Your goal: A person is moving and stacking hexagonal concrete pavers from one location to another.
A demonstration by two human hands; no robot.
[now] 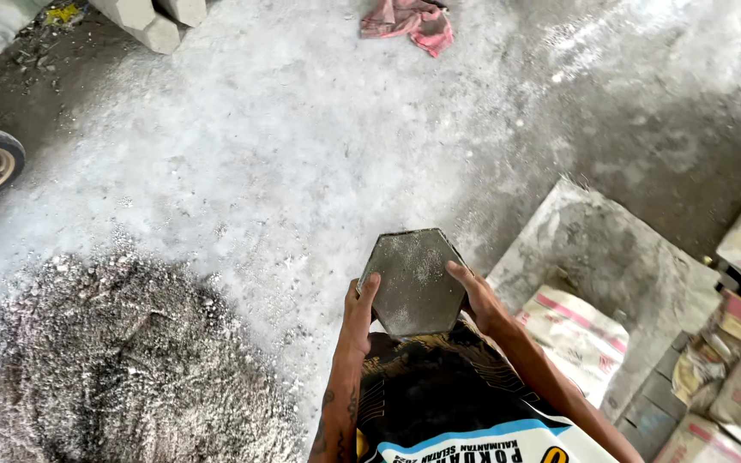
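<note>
Presently —
Hexagonal mould: level, dusty face up.
Left hand: grips its left edge.
Right hand: grips opposite, balancing it.
Gravel heap: left of mould.

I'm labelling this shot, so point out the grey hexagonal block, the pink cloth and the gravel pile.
grey hexagonal block (413, 279): head view, its dusty top face.
pink cloth (409, 21): head view, crumpled middle.
gravel pile (122, 360): head view, its centre.
</note>
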